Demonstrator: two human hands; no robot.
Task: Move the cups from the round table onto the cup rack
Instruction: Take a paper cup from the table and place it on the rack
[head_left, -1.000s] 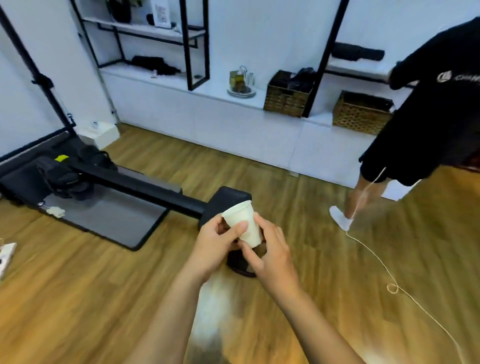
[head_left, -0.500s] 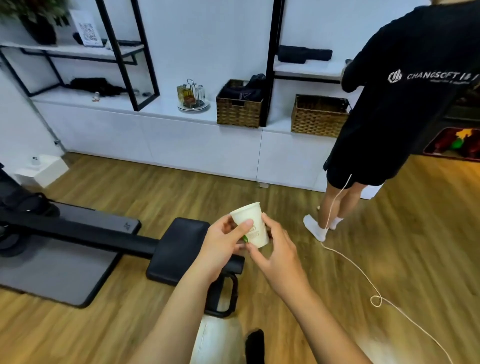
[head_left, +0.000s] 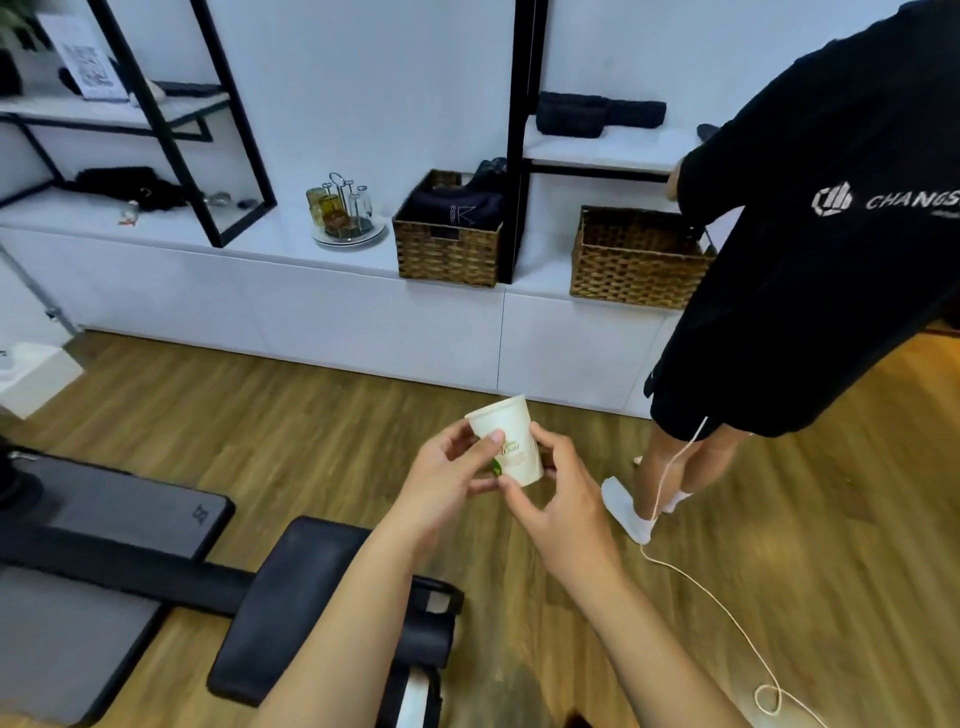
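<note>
A white paper cup (head_left: 511, 441) with a small green and brown print is held upright in front of me, above the wooden floor. My left hand (head_left: 447, 480) grips its left side with the thumb across the front. My right hand (head_left: 558, 493) holds its right side and base. On the white counter at the back stands a wire cup rack (head_left: 345, 213) on a plate, with several glass cups hanging on it. The round table is out of view.
A person in a black shirt (head_left: 810, 260) stands at the right by the shelves, a white cord (head_left: 727, 613) trailing over the floor. Two wicker baskets (head_left: 449, 249) sit on the counter. A black exercise machine (head_left: 291, 597) lies on the floor below my arms.
The view has turned right and moved toward the white counter; the rack and baskets look larger. Both hands keep the cup, now slightly higher and more central.
</note>
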